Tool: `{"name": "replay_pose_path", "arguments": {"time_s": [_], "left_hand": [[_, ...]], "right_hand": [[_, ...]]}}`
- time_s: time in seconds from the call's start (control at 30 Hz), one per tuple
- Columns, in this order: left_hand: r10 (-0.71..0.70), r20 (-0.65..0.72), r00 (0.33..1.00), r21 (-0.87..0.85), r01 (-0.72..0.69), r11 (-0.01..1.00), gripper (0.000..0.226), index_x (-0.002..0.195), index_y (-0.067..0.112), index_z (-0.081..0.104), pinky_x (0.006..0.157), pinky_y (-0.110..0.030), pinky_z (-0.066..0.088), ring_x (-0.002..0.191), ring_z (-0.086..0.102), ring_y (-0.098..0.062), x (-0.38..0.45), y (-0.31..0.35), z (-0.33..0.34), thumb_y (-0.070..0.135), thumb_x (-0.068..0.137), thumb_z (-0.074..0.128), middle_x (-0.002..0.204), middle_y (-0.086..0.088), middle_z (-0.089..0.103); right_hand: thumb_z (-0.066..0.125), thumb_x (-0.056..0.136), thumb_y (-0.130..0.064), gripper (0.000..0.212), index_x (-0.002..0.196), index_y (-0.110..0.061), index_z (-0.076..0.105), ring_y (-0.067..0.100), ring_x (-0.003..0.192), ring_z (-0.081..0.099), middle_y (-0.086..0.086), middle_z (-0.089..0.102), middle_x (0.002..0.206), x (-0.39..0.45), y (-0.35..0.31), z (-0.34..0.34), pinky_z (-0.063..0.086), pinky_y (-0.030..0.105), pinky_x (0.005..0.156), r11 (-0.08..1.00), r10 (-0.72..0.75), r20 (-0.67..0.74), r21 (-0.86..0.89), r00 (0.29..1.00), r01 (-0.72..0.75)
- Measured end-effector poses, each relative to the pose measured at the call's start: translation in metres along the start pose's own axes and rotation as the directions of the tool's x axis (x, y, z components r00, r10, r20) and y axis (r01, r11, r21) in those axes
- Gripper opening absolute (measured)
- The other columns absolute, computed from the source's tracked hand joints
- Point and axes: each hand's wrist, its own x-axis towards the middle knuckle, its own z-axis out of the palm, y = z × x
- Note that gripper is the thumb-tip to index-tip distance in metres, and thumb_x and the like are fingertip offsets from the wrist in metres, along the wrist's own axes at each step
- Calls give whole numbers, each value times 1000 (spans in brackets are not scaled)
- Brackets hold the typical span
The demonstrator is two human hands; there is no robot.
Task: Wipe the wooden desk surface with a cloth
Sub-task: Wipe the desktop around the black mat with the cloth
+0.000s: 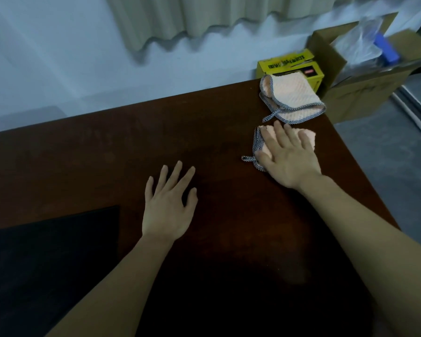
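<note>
Peach cloth (pixel 259 142) under flat right hand (pixel 288 156), on desk (pixel 156 132)

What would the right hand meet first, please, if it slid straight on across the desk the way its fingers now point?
Probably the second folded cloth, lying just beyond the fingertips of the right hand, which presses a cloth flat; a narrow strip of desk separates them.

The premises appear to be an office or storage room. A dark wooden desk (pixel 180 132) is set near a plain pale wall (pixel 46 57), with pleated curtains (pixel 192 15) hung above. An open cardboard box (pixel 365 79) holding plastic wrap and a blue item is seen beside the desk, next to a yellow carton (pixel 289 64). Grey flooring (pixel 387 152) is noted at right.
</note>
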Motion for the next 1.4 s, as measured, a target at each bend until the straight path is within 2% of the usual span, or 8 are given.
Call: {"name": "replay_pose_path", "arguments": {"time_s": [0.2,0.33,0.43,0.63,0.8,0.97,1.17,1.4], "left_hand": [[-3,2,1000,4,3,1000,55,158,43,21,126,-43,-6,155,-9,-11,0,0,0,54,103,23,168,14,6],[-4,17,1000,7,4,1000,56,158,43,20,126,-43,-6,155,-10,-11,0,0,-1,54,103,22,168,15,4],[-7,8,1000,17,7,1000,56,158,43,20,127,-44,-4,155,-9,-11,0,0,-1,54,103,22,168,14,5],[1,5,1000,9,-1,1000,55,158,42,22,127,-44,-4,155,-7,-12,0,1,-2,53,104,23,168,14,7],[1,5,1000,14,-1,1000,55,158,43,21,127,-44,-4,155,-8,-11,-1,0,0,54,104,22,168,14,6],[4,3,1000,20,-4,1000,55,158,43,20,126,-43,-5,155,-8,-11,-1,0,0,54,104,22,168,14,5],[-3,13,1000,15,3,1000,55,158,43,20,126,-42,-7,155,-9,-10,-1,1,-2,53,104,23,167,16,3],[-1,11,1000,32,0,999,54,158,44,19,126,-41,-6,155,-9,-10,-1,-1,-1,53,105,22,167,15,3]], "right_hand": [[2,101,-66,74,164,-28,6,25,158,-2,5,2,172,-101,-16,26,-1,47,126,958,-287,-24,-6,958,287],[-4,95,-79,74,159,-43,-11,15,156,-17,-7,-18,167,-106,19,26,-12,40,125,922,-385,40,-34,922,387],[-18,80,-85,87,157,-45,-13,19,158,-10,-7,-15,168,-61,41,16,-9,40,125,972,-236,-21,-23,971,236],[9,99,-69,73,163,-36,-4,21,157,-10,1,-10,172,-11,41,3,-6,47,126,996,72,-27,52,997,-71],[-7,91,-67,82,163,-29,-7,24,157,-10,3,-10,171,-78,8,20,-7,45,126,998,-52,-51,17,997,53],[-1,96,-74,72,158,-41,-14,12,153,-24,-6,-22,167,-123,30,28,-14,37,125,972,-236,11,-2,972,236],[-4,84,-76,84,160,-41,-9,21,158,-4,2,-5,172,-43,69,9,-2,43,126,998,24,-100,57,995,-19],[8,100,-67,74,164,-31,-4,24,158,-7,7,-8,172,6,66,2,-1,48,127,967,247,-73,80,966,-241]]}}
